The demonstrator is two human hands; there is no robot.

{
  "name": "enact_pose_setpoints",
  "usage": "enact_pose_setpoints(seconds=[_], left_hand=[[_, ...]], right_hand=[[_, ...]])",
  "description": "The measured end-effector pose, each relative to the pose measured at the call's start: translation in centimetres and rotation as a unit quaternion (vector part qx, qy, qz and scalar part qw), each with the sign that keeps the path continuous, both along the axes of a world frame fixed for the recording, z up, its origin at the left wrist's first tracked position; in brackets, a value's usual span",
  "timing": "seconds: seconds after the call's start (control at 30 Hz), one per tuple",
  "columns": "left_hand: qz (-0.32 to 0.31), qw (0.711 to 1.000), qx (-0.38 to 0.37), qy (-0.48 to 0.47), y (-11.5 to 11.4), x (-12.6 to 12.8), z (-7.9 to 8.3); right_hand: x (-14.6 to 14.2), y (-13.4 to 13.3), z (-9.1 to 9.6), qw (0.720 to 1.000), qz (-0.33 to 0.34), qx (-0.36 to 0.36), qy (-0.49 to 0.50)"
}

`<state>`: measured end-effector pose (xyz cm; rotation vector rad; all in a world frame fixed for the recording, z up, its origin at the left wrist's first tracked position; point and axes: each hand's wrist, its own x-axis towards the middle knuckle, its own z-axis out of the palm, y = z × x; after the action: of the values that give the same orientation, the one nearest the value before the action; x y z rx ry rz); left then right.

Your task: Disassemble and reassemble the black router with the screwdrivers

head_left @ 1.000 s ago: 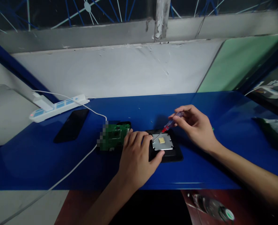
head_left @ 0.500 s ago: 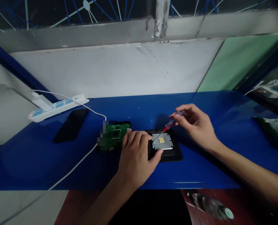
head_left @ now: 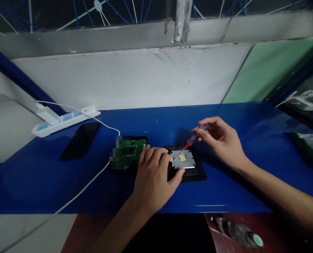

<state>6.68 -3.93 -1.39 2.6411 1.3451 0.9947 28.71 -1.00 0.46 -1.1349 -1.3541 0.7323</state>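
My right hand point(head_left: 219, 144) grips a screwdriver point(head_left: 195, 137) with a clear purple handle and a red collar. Its thin shaft slants down to the left, and the tip is at the left edge of a silver metal plate point(head_left: 188, 163). That plate, with a small yellowish pad point(head_left: 182, 157) in its middle, sits in a black plastic casing point(head_left: 198, 174) lying flat on the table. My left hand point(head_left: 155, 174) holds the casing's left side, index finger by the screwdriver tip and thumb near the front edge. Left of this hand lies a green circuit board point(head_left: 131, 153), partly covered by the fingers.
A black phone point(head_left: 80, 141) lies on the blue table point(head_left: 156, 196) near a white power strip point(head_left: 66, 121). A white cable point(head_left: 85, 188) runs off the front left. To the right is a green-and-white bag point(head_left: 308, 147). Below the table edge lies a plastic bottle point(head_left: 241, 233).
The left index fingertip has shifted slightly right, closer to the screwdriver tip. Otherwise the hands, screwdriver and casing look nearly the same.
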Motion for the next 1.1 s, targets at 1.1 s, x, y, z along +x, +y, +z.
enact_pose_setpoints(seconds=[1.1], left_hand=[[-0.014,1.000,-0.007,0.003,-0.02,-0.16,-0.05]], right_hand=[[-0.23,-0.87,0.39,0.997,-0.015,0.056,-0.050]])
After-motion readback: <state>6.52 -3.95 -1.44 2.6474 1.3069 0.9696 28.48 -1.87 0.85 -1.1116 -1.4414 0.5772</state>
